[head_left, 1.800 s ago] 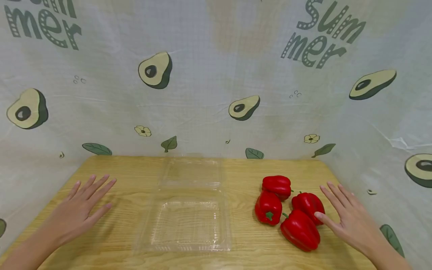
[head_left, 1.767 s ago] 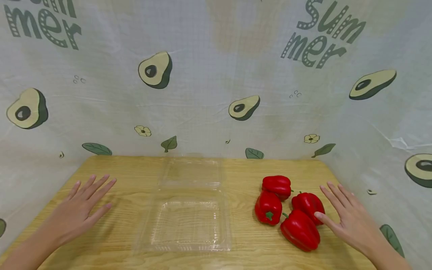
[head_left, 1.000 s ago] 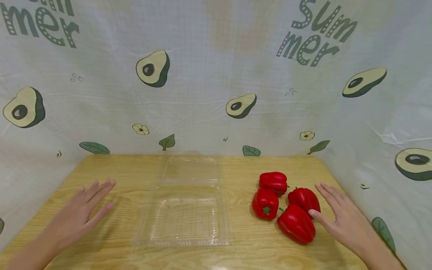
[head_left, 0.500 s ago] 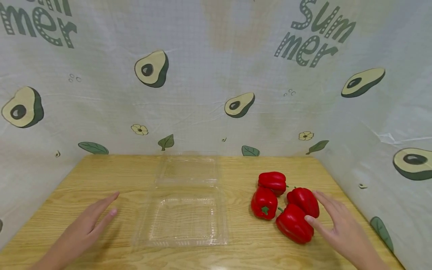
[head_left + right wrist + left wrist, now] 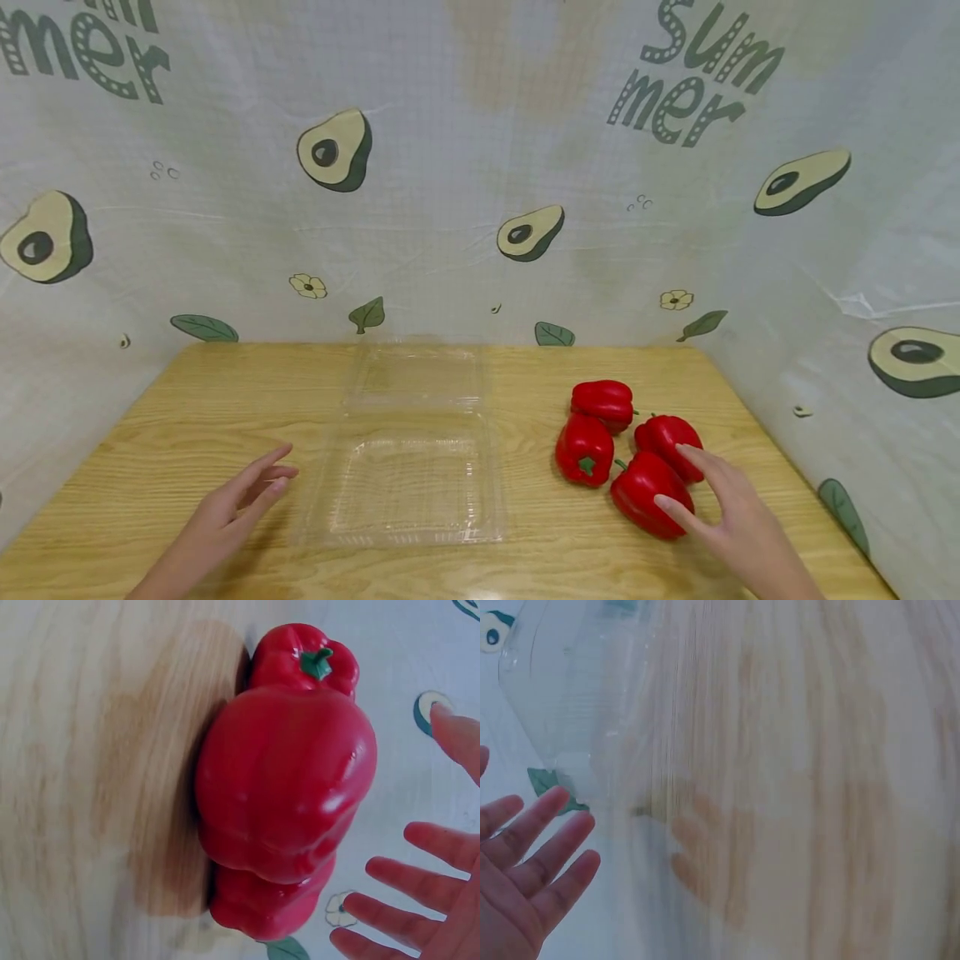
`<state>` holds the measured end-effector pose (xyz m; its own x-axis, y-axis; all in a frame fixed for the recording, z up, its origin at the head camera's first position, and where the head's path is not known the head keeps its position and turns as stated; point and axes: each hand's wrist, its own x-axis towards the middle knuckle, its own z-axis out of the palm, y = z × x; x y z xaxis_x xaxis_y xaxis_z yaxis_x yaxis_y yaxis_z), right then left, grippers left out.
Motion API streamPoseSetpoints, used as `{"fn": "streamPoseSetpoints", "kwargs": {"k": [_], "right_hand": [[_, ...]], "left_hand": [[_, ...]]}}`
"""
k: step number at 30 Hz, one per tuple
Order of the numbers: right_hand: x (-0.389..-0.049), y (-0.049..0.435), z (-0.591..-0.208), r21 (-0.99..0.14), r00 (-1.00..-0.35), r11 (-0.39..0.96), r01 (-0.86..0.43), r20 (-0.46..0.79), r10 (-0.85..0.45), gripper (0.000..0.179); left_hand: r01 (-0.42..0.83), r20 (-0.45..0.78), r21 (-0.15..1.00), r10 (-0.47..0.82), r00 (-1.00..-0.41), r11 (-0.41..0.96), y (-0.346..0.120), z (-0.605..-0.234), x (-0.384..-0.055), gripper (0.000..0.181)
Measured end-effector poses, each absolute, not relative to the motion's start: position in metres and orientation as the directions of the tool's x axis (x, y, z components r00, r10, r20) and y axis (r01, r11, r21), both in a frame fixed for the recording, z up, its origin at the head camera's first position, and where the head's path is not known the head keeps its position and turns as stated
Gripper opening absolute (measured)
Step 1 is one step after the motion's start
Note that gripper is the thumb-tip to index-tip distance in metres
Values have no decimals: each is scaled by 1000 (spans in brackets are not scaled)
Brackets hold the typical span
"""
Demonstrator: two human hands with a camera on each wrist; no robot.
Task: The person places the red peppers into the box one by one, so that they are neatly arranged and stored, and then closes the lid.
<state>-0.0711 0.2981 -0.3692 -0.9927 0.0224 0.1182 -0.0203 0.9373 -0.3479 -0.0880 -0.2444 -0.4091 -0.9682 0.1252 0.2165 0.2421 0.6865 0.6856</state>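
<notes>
Four-lobed red bell peppers lie grouped on the right of the table: a front one point(image 5: 647, 500), one behind it point(image 5: 663, 437), a left one point(image 5: 582, 446) with its green stem toward me, and a far one point(image 5: 602, 403). My right hand point(image 5: 731, 521) hovers at the front pepper, thumb and fingers spread, overlapping it in the head view; a gap shows between the fingers and the pepper point(image 5: 285, 780) in the right wrist view. A clear plastic clamshell box point(image 5: 408, 492) lies unfolded mid-table. Left of it, my left hand point(image 5: 232, 508) holds nothing, fingers loosely bent.
The box's lid half point(image 5: 420, 375) lies flat toward the back of the wooden table point(image 5: 240, 392). A pale cloth point(image 5: 427, 167) printed with avocados and leaves hangs behind the table and along both sides.
My left hand has turned and moved right and nearer, toward the box. The right hand has shifted left toward the front pepper. The view has drifted slightly; peppers and box stay put.
</notes>
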Motion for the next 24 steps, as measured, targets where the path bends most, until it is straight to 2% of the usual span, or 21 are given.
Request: {"fn": "streamPoseSetpoints", "kwargs": {"k": [6,9,11,14,18,24], "right_hand": [[-72,295,-375,-369,-994,929,-23,112,19,86],[-73,293,-377,-374,-993,927,-22,113,22,88],[-74,293,-378,-376,-993,927,-18,112,26,88],[-76,292,-380,-380,-995,925,-7,92,30,89],[-78,292,-381,-385,-998,923,27,41,47,92],[-82,292,-383,-386,-998,921,51,12,60,94]], "left_hand": [[206,155,852,144,-977,482,-237,-417,-90,37],[243,181,908,203,-962,342,-237,-423,-93,35],[254,187,933,259,-948,255,-239,-425,-95,39],[210,156,969,333,-930,132,-239,-426,-96,46],[101,68,992,369,-927,70,-236,-423,-97,44],[23,-4,997,377,-926,67,-234,-422,-99,39]]}}
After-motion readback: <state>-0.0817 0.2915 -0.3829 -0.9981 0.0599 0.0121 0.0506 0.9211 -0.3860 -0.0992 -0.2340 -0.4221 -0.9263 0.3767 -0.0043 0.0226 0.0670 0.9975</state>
